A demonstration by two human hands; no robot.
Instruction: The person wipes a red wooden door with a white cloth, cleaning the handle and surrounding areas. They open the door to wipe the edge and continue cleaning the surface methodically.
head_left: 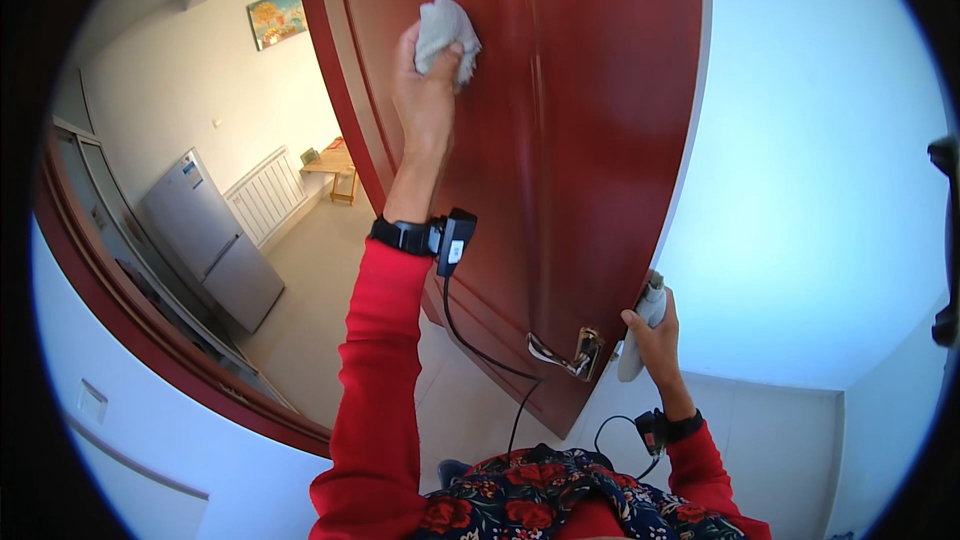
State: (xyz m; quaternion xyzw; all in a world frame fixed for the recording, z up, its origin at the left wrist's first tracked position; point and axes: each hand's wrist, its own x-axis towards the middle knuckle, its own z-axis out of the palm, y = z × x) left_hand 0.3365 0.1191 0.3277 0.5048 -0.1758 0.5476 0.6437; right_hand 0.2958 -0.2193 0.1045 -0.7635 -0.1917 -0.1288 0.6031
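Note:
High on the dark red door (610,140), my left hand (424,105) is closed round a crumpled pale grey cloth (446,32) and holds it against the panel. Down by the door's free edge, above the handle, my right hand (658,340) grips a long, rounded pale grey object (640,335). Its kind I cannot make out, as my fingers cover part of it. The metal lever handle (572,355) sits to the left of this hand. Both wrists wear black straps with small black devices, and cables run from them.
The door stands ajar in a red frame (150,325). Beyond it are a grey fridge (215,240), a white radiator (265,195), a small wooden table (335,162) and a wall picture (276,20). A white wall (800,160) rises at the right. One cable (480,350) hangs before the door.

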